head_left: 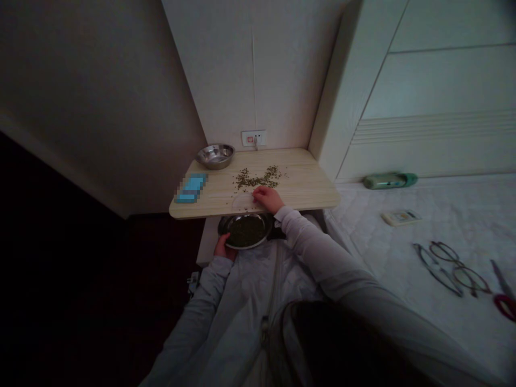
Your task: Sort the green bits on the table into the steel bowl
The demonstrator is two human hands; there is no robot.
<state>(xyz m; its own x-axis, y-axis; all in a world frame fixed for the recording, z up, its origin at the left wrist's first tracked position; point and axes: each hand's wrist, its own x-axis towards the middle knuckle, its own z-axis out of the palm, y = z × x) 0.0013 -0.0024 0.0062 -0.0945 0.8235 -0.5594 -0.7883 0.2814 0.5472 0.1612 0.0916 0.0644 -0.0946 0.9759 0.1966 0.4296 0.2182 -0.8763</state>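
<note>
My left hand (223, 248) grips the rim of a steel bowl (227, 238) filled with small green beans, held just below the front edge of a small wooden table (306, 185). On the tabletop my right hand (267, 198) rests with its fingers curled, beside a thin whitish disc (242, 201). Scattered green beans (257, 178) lie on the table just beyond that hand.
An empty steel bowl (215, 155) stands at the table's back left, and a blue phone-like object (192, 187) lies at its left. A wall socket (253, 138) is behind. To the right is a bed with glasses (451, 266), scissors (503, 293), a remote (401, 217) and a green object (389, 180).
</note>
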